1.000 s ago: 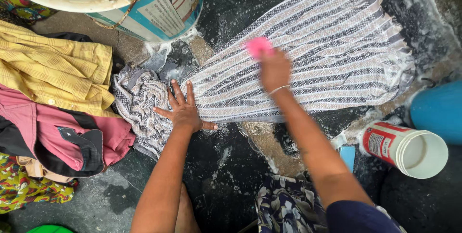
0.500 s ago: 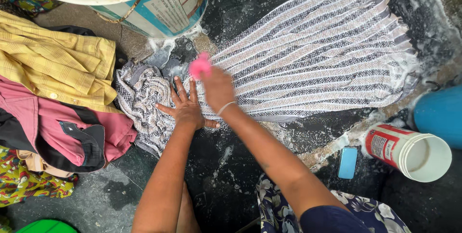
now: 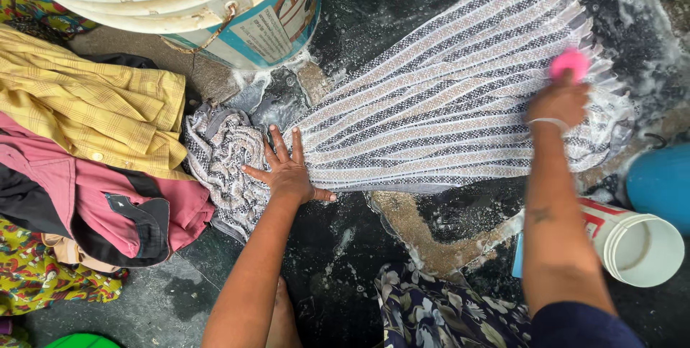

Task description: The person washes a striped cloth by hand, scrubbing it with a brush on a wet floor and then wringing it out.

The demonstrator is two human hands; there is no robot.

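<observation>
— What did the head camera show around the hands?

— The left hand (image 3: 287, 170) lay flat, fingers spread wide, pressing the bunched end of a wet striped cloth (image 3: 445, 96) to the dark soapy floor (image 3: 345, 247). The right hand (image 3: 559, 102) was closed around a pink scrubber (image 3: 569, 62) at the cloth's far fringed end. The right forearm crossed over a blue bar (image 3: 517, 256) and part of a small white-and-red bucket (image 3: 632, 244) lying on its side.

— And how many of each thing?

— One striped cloth, one scrubber. Three containers: a large white-and-blue bucket (image 3: 273, 21) just above the cloth's bunched end, the small one, and a blue tub (image 3: 660, 182) at the right edge. On the left sat a pile of garments: one yellow checked shirt (image 3: 93, 114), one pink shirt (image 3: 86, 204), one patterned fabric (image 3: 50, 283).
</observation>
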